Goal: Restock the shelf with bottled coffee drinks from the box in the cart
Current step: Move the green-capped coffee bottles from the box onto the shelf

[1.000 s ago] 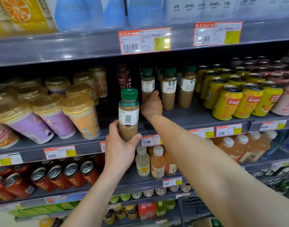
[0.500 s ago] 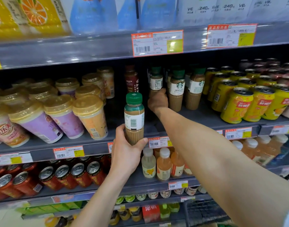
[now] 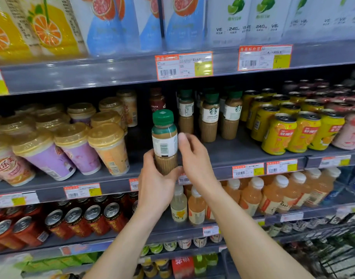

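right hand (image 3: pixel 194 158) back beside green-capped tan bottle (image 3: pixel 165 141)

Coffee bottle (image 3: pixel 164 141) upright in left hand (image 3: pixel 155 186), right hand (image 3: pixel 194 158) just beside, before shelf (image 3: pixel 253 154).

I stand in a shop, at its drinks aisle; tiered grey shelves (image 3: pixel 233 151) hold rows of yellow cans (image 3: pixel 279 135), lidded cups (image 3: pixel 110 150) and coffee bottles (image 3: pixel 211 119); barcoded price tags (image 3: pixel 183 65) line the shelf edges; a wire cart (image 3: pixel 333 258) sits lower right.
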A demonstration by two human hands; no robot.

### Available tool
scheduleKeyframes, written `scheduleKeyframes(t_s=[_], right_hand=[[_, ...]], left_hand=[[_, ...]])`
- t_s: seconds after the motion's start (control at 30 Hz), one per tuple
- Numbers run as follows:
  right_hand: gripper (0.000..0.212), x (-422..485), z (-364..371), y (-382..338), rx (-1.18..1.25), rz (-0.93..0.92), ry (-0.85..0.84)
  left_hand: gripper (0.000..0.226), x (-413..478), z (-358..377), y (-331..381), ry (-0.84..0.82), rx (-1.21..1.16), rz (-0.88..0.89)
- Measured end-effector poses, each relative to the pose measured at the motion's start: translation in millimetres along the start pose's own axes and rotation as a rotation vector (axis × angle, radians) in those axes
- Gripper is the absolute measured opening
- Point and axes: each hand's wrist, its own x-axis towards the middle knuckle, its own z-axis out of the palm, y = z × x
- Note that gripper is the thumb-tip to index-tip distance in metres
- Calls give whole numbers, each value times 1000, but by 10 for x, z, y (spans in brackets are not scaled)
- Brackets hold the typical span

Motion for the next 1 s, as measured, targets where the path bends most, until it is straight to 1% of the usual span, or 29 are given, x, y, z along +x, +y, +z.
scheduleKeyframes(t_s=[0.07,0.1,0.13,0.2,0.27,0.37,0.43,0.5,0.57,0.63,0.73,0.8,1.0], right_hand=[[70,-239,-96,-44,18,7,-122],[76,-307,-139,-52,-26,10,-158],[77,-343,-177,-53,-87,12,-170],[70,-357,-236,-48,-191,12,-157],[60,-334,-285,-46,-226,3,-153],[50,-226,-346,-44,-268,-25,-139],[46,-92,-364,-55,-302,-53,-98],[45,94,-352,-44,-336,-64,-51],[50,302,-306,-2,-367,-43,-7],[51,496,-245,68,-392,-3,25],[46,708,-147,145,-391,65,61],[44,808,-93,166,-396,86,90],[47,803,76,334,-530,120,162]], left_hand=[[64,-31,37,39,4,6,20],[60,-57,65,52,7,9,28],[55,-88,93,60,6,19,38],[53,-141,146,65,-3,63,58],[57,-156,173,41,-26,85,58],[72,-132,115,-21,-71,153,79],[81,-76,29,-81,-38,357,150],[77,-25,-54,-162,-6,571,209],[72,-7,-116,-263,-42,684,191],[67,-15,-150,-366,-77,705,173],[63,-41,-180,-475,-70,666,197],[64,-48,-184,-521,-63,646,211],[67,-54,-183,-588,-70,678,243]])
